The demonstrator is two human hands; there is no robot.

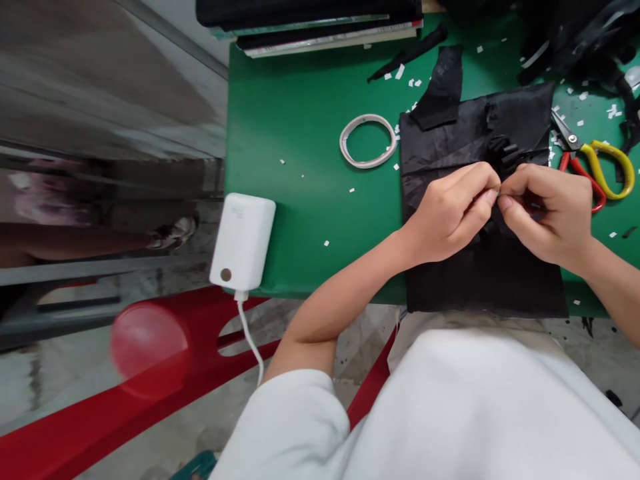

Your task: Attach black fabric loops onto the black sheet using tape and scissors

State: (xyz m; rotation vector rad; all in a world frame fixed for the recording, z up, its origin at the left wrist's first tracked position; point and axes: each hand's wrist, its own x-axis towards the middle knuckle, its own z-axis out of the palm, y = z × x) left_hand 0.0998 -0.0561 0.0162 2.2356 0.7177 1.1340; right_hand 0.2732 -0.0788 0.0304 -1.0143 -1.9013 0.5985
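Observation:
A black fabric sheet (480, 267) lies on the green table (300, 167) in front of me, its near edge hanging over the table's edge. My left hand (453, 210) and my right hand (547, 210) meet above it, fingertips pinched together on something small I cannot make out. Just beyond the fingertips sits a small bunched black fabric piece (503, 150).
A ring of white tape (367, 140) lies left of the fabric. Red-and-yellow scissors (597, 167) rest at the right. A white power bank (243, 241) with a cable sits at the table's near left corner. Black scraps (443, 87), white paper bits and stacked books (325, 27) are farther back.

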